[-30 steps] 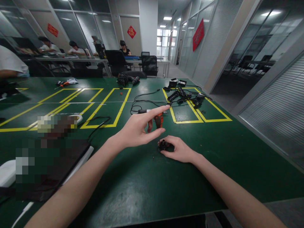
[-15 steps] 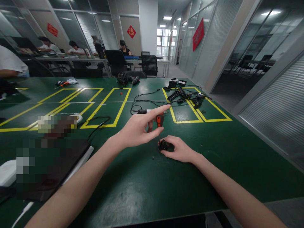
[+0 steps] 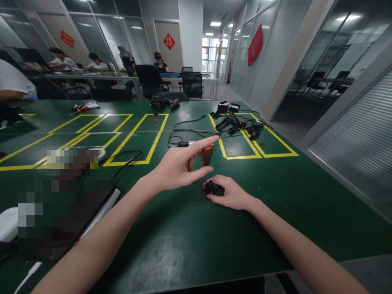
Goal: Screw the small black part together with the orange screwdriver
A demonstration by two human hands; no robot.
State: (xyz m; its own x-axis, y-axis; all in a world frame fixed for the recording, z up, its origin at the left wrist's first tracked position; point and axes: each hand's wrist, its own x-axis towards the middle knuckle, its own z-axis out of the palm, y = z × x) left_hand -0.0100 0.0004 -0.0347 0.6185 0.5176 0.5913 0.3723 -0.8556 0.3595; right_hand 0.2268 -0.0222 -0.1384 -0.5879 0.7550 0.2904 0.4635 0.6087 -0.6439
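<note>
My left hand (image 3: 179,165) hovers above the green table (image 3: 190,241), closed on the orange and black handle of a small screwdriver (image 3: 206,154) that stands upright; the forefinger is stretched out over its top. Just below it, my right hand (image 3: 230,192) rests on the table, its fingers curled round a small black part (image 3: 210,188) with a knob on top. The screwdriver's tip points down toward that part; whether they touch I cannot make out.
A tangle of black cables and devices (image 3: 237,122) lies in a yellow-taped square at the back right. A black cable (image 3: 183,132) runs behind my hands. Blurred dark items and a white object (image 3: 9,222) sit at the left. Several people sit at far desks.
The screwdriver handle has turned a little between my left fingers. Both hands stay in the same place.
</note>
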